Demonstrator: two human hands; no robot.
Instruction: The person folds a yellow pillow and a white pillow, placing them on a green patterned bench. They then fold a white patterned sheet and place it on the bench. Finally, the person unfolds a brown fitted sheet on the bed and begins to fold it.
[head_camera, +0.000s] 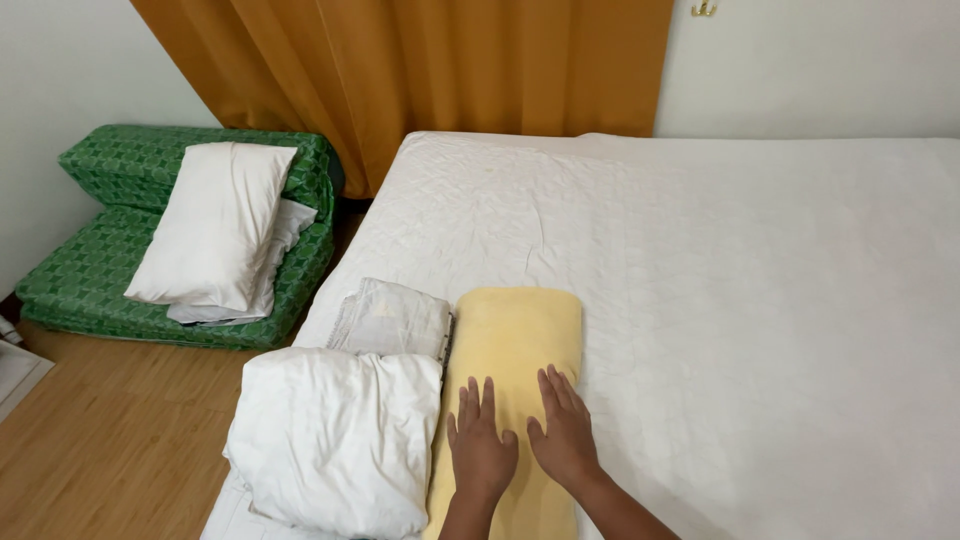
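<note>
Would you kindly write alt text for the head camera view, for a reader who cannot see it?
A person's left hand and right hand lie flat, side by side, on a folded yellow towel at the near edge of a white bed. White bundled bedding lies left of the towel; a white pillow rests on a folded green mattress on the floor.

2 white pillows (215, 225) on green folded mattress (90, 290) — 1 yellow folded towel (515, 335), 1 white bundle (335, 435), 1 folded white sheet (392, 318).
</note>
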